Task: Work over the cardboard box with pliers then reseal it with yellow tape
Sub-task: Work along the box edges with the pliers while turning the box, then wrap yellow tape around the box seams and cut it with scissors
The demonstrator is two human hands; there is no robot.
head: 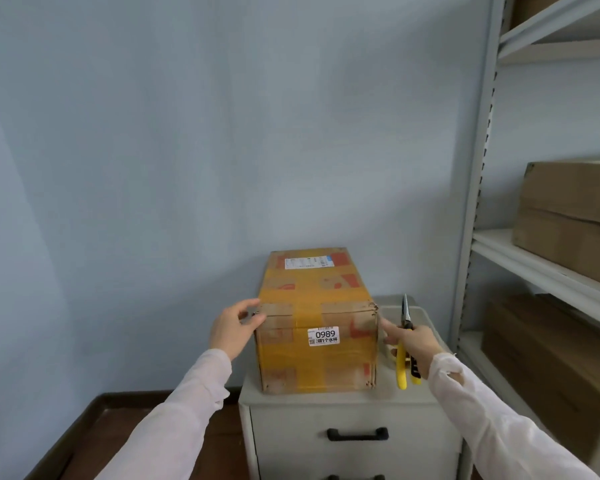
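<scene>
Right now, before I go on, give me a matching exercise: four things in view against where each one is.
1 pliers
2 left hand
3 cardboard box
4 drawer handle

A on top of the grey cabinet
B gripped in the right hand, tips up
C black, on the cabinet front
D at the box's top left corner

Pairs: 1-B, 2-D, 3-A, 4-C

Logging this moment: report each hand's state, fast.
Left hand: grips the top left corner of the box.
Right hand: holds pliers, forefinger touching the box.
</scene>
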